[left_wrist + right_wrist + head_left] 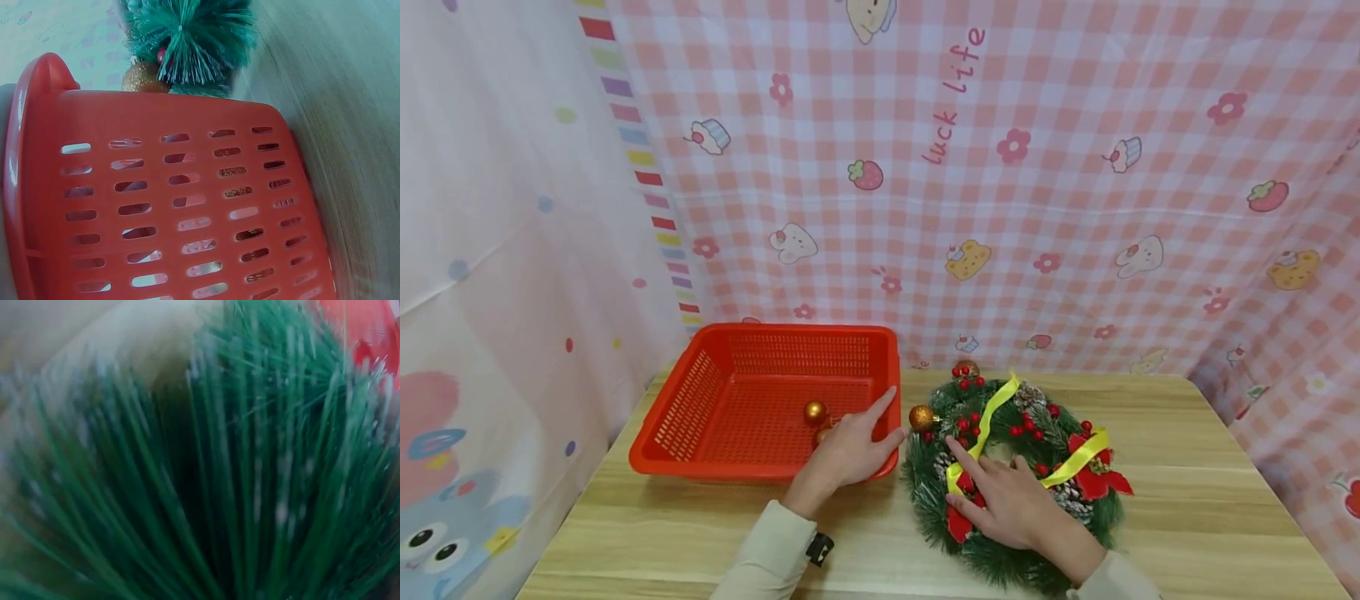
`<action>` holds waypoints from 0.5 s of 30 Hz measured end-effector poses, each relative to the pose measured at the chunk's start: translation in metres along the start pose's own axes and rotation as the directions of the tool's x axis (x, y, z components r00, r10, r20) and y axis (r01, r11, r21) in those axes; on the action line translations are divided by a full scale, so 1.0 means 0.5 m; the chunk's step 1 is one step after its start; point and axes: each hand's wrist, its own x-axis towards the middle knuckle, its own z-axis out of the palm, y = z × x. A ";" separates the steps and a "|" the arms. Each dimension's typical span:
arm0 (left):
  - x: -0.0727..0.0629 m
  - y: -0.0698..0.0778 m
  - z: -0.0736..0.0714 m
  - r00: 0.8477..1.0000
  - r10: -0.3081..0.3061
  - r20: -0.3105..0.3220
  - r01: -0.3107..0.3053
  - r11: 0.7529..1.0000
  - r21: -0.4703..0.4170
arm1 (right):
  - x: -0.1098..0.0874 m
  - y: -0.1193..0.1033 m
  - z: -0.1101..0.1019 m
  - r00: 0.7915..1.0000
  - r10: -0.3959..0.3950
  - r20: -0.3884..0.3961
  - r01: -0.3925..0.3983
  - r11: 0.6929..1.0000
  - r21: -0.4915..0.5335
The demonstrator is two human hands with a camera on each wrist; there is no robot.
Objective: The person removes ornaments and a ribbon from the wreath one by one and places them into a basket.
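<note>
My left hand (pixel 848 448) reaches over the near right corner of a red plastic basket (pixel 700 468), index finger and thumb spread apart above its rim. Close by it, a gold ball ornament (pixel 815 412) lies inside, with another partly hidden by the hand. A green Christmas wreath (pixel 925 500) lies on the table to the right. Over its lower middle is my right hand (pixel 1011 500), index finger and thumb stretched out toward the left side, near a yellow ribbon (pixel 992 417). A glittery gold ball (pixel 922 417) sits at the wreath's left edge. Green bristles fill the right wrist view.
Red berries (pixel 1026 427), pinecones (pixel 1028 397) and a red fabric flower (pixel 1101 479) decorate the wreath. The wooden table (pixel 1195 483) ends at a pink checked cloth (pixel 1060 208) behind. In the left wrist view, the basket's slotted wall (pixel 162 187) stands in front.
</note>
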 end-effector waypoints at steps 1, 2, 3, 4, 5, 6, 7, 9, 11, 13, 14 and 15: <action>0.000 0.000 0.000 1.000 -0.001 0.003 0.001 1.000 -0.003 | -0.003 0.006 -0.002 1.000 -0.019 0.008 0.019 1.000 0.000; 0.000 0.000 0.000 1.000 -0.001 0.005 0.001 1.000 -0.006 | -0.007 0.012 -0.003 0.999 -0.041 0.012 0.041 0.999 -0.004; 0.000 0.000 0.000 1.000 -0.001 0.006 0.001 1.000 -0.008 | -0.011 0.019 -0.005 0.998 -0.063 0.014 0.063 0.998 -0.016; 0.001 -0.001 0.001 1.000 0.000 0.004 0.000 1.000 -0.009 | -0.015 0.025 -0.007 0.996 -0.085 0.017 0.086 0.996 -0.028; 0.001 -0.001 0.001 1.000 0.002 -0.001 -0.002 1.000 -0.008 | -0.019 0.032 -0.009 0.994 -0.109 0.016 0.110 0.993 -0.044; 0.001 -0.001 0.000 1.000 0.004 0.000 -0.004 1.000 -0.013 | -0.022 0.037 -0.012 0.991 -0.133 0.009 0.134 0.989 -0.060; 0.002 -0.001 0.000 1.000 0.005 -0.001 -0.005 1.000 -0.015 | -0.026 0.042 -0.016 0.988 -0.155 0.001 0.155 0.985 -0.079; 0.002 -0.001 -0.001 1.000 0.009 -0.007 -0.010 1.000 -0.016 | -0.031 0.048 -0.024 0.983 -0.186 -0.013 0.183 0.976 -0.114; 0.003 -0.001 -0.001 1.000 0.008 -0.003 -0.008 1.000 -0.015 | -0.034 0.045 -0.033 0.984 -0.178 -0.015 0.175 0.978 -0.116; 0.002 -0.001 -0.002 1.000 0.004 0.004 -0.004 1.000 -0.016 | -0.035 0.031 -0.044 0.994 -0.110 -0.002 0.110 0.992 -0.066; 0.002 -0.001 -0.002 1.000 0.003 0.008 -0.003 1.000 -0.020 | -0.035 0.021 -0.049 0.998 -0.057 0.007 0.057 0.998 -0.028; 0.001 -0.002 -0.002 1.000 0.001 0.011 -0.001 1.000 -0.021 | -0.034 0.010 -0.053 1.000 0.004 0.010 -0.004 1.000 0.010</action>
